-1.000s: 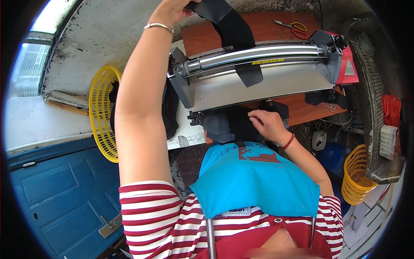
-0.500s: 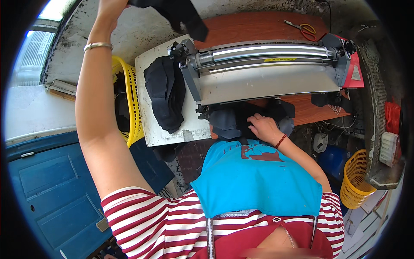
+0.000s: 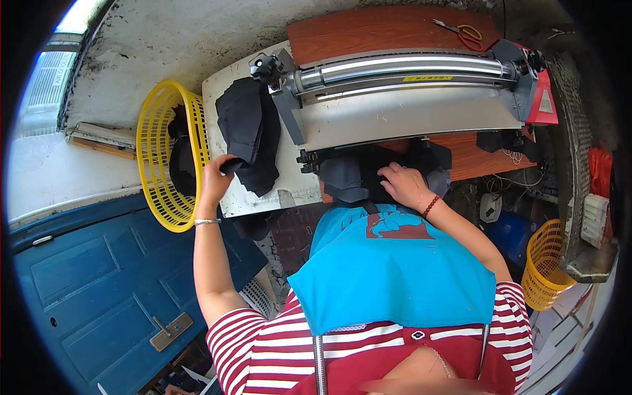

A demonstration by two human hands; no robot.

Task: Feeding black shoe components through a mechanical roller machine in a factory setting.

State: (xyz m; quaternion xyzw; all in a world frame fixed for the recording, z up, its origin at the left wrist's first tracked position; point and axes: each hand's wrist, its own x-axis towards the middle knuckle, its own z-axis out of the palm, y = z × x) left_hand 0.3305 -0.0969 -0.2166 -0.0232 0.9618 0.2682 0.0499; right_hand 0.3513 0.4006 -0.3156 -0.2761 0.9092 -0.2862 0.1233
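My left hand [image 3: 214, 183] is closed on the near left edge of a stack of black fabric pieces [image 3: 249, 131], its thumb and fingers pinching a lifted corner. The stack lies on a white board [image 3: 299, 195] to the left of a machine with a long metal roller [image 3: 408, 71]. My right hand [image 3: 405, 187] rests with fingers apart on dark fabric pieces [image 3: 345, 179] in my lap, below the machine's front plate [image 3: 408, 122]. Part of those pieces is hidden under the plate.
A yellow basket [image 3: 153, 191] holding black pieces stands beside the board. Red-and-yellow-handled scissors [image 3: 470, 36] lie on the brown tabletop [image 3: 368, 33] behind the machine. Another yellow basket [image 3: 545, 289] and a blue container [image 3: 510, 232] stand at the right. A blue door [image 3: 92, 283] is at the left.
My left hand has come down from the upper left, where it held up a black piece, to the stack's edge. That raised piece no longer shows there. My right hand has barely moved.
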